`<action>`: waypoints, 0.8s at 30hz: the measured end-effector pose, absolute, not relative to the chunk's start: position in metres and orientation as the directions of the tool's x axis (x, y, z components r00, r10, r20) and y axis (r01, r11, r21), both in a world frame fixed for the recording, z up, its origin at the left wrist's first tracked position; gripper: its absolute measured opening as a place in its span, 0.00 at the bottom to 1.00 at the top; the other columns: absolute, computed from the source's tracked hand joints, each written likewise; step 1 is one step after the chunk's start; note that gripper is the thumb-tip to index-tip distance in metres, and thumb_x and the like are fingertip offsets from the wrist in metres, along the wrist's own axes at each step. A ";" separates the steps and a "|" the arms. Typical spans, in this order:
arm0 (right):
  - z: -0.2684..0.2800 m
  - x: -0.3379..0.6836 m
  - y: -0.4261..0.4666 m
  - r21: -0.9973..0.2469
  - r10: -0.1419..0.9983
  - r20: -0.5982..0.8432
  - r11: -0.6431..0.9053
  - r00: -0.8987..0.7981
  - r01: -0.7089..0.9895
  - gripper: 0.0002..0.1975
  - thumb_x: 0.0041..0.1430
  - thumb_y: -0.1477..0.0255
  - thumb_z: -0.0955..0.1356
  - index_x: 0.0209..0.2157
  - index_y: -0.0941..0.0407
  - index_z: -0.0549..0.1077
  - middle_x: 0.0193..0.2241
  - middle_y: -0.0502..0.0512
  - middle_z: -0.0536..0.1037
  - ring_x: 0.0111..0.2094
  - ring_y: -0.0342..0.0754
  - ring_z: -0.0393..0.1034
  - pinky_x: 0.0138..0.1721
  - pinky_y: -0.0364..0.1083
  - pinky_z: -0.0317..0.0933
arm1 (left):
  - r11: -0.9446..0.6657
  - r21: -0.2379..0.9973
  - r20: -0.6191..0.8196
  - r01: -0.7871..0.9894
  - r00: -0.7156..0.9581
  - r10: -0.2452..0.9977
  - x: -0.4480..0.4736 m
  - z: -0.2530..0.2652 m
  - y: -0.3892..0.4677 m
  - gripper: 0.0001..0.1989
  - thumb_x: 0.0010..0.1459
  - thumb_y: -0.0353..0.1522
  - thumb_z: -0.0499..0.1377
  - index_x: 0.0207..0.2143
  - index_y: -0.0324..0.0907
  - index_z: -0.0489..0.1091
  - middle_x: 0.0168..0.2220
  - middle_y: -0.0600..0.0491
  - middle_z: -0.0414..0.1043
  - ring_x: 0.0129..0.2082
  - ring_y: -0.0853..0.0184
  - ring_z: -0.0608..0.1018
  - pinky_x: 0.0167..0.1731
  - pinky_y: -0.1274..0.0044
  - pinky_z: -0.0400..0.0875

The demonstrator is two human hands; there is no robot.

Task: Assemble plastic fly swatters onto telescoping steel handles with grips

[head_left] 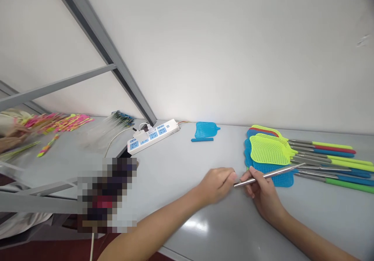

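Note:
My right hand (264, 194) grips a slim silver metal rod (282, 171) that slants up to the right. Close to the rod's lower left end is my left hand (217, 185), its fingers curled closed; what they hold, if anything, is hidden. Just beyond the hands lies a pile of fly swatters with yellow, blue and red heads, a yellow swatter head (270, 150) on top. Their metal shafts and coloured handles (336, 150) point right. Apart from the pile, a loose blue swatter head (205, 130) lies beside a short blue handle sleeve (202, 140).
A white power strip (153, 137) with plugs sits left of the loose swatter head. Grey metal frame bars (111, 54) rise at the left. Pink and yellow items (67, 123) and clear plastic packaging (99, 134) lie beyond them. A pixelated patch covers part of the lower left.

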State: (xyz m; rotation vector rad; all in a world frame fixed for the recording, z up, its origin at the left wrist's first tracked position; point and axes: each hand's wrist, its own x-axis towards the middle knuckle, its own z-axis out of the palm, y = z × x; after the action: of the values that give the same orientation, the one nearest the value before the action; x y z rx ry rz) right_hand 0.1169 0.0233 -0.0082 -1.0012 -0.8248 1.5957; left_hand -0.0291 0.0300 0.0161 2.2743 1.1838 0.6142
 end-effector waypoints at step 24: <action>-0.004 0.123 0.025 -0.842 0.964 -0.127 -0.229 -0.233 -0.488 0.13 0.53 0.67 0.60 0.26 0.57 0.72 0.17 0.51 0.66 0.19 0.42 0.58 0.20 0.43 0.50 | -0.238 0.230 0.311 0.944 0.160 0.937 -0.076 -0.006 0.085 0.22 0.58 0.35 0.43 0.55 0.44 0.47 0.55 0.48 0.54 0.56 0.61 0.51 0.50 0.65 0.42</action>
State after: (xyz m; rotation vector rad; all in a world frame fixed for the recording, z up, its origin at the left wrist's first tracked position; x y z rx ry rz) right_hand 0.1230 0.0247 -0.0035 -0.8248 -0.8328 1.6930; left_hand -0.0758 0.0845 -0.0059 2.4058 1.9497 0.6226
